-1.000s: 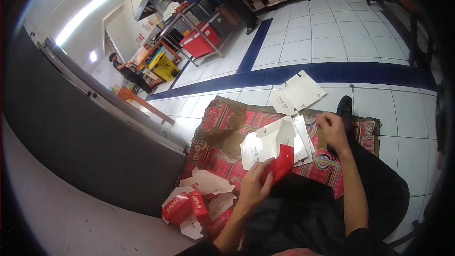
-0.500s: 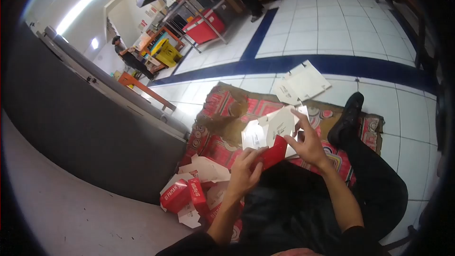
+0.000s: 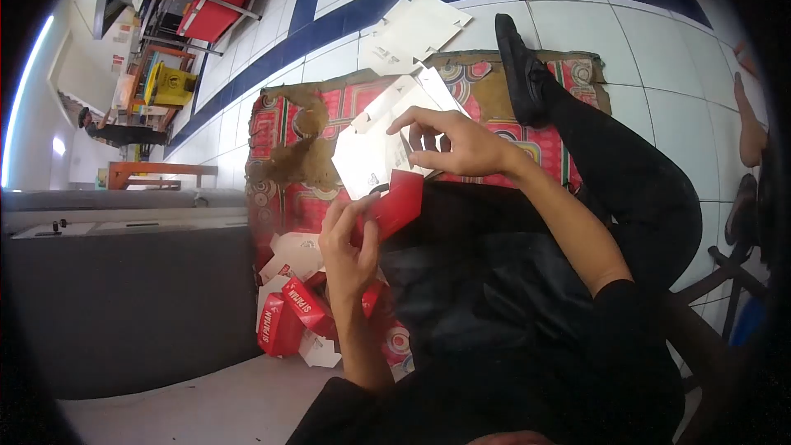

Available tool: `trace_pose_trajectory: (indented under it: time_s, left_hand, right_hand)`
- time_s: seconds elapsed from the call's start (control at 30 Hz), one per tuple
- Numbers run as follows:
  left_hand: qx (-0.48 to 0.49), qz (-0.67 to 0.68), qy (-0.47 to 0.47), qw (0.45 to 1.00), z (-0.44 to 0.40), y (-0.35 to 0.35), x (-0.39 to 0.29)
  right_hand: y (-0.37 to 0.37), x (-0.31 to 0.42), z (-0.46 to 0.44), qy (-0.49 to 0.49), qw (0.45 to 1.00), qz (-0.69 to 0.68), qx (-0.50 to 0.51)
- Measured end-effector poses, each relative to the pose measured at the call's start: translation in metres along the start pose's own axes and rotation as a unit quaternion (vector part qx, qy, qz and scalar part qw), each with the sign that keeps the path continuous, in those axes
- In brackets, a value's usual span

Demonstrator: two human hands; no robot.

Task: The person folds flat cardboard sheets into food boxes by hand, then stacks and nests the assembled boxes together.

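Observation:
My left hand (image 3: 350, 245) grips a partly folded carton (image 3: 399, 208) by its red side, fingers bent around the edge. The carton's pale inner face lies toward the stack of flat white carton blanks (image 3: 360, 152) just beyond, and where one ends and the other begins is hard to tell. Over the pale card is my right hand (image 3: 465, 144), its fingers curved and apart from the thumb, with nothing visibly held. Several red and white folded cartons (image 3: 280, 325) lettered "SI PAMAN" lie in a pile beside my left forearm.
Under the work is a worn red patterned mat (image 3: 284, 189). Another flat blank (image 3: 420, 29) lies past its far edge on white tiles. My outstretched leg (image 3: 626, 148) is at right, a dark grey cabinet (image 3: 132, 297) at left. A person (image 3: 124, 132) stands far back; another person's foot (image 3: 751, 136) shows right.
The view has tilted and swung, moving the scene leftward. My right hand has shifted from the carton's right edge to above the pale card. My left hand keeps its hold on the red side.

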State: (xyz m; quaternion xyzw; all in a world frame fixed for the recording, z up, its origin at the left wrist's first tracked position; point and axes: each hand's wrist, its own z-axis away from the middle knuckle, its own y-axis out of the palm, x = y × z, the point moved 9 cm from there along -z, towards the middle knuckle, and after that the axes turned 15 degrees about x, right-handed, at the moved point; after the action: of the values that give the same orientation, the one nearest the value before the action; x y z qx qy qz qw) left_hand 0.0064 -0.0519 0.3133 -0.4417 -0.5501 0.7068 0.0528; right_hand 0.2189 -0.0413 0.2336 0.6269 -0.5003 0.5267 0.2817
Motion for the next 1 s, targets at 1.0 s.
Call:
trace_pose_trajectory:
  time_s: [1.0]
  left_hand:
    - [-0.052,0.206,-0.068,0.975,0.005,0.018,0.070]
  right_hand:
    - [0.048,-0.031,-0.002,0.192,0.981,-0.028,0.017]
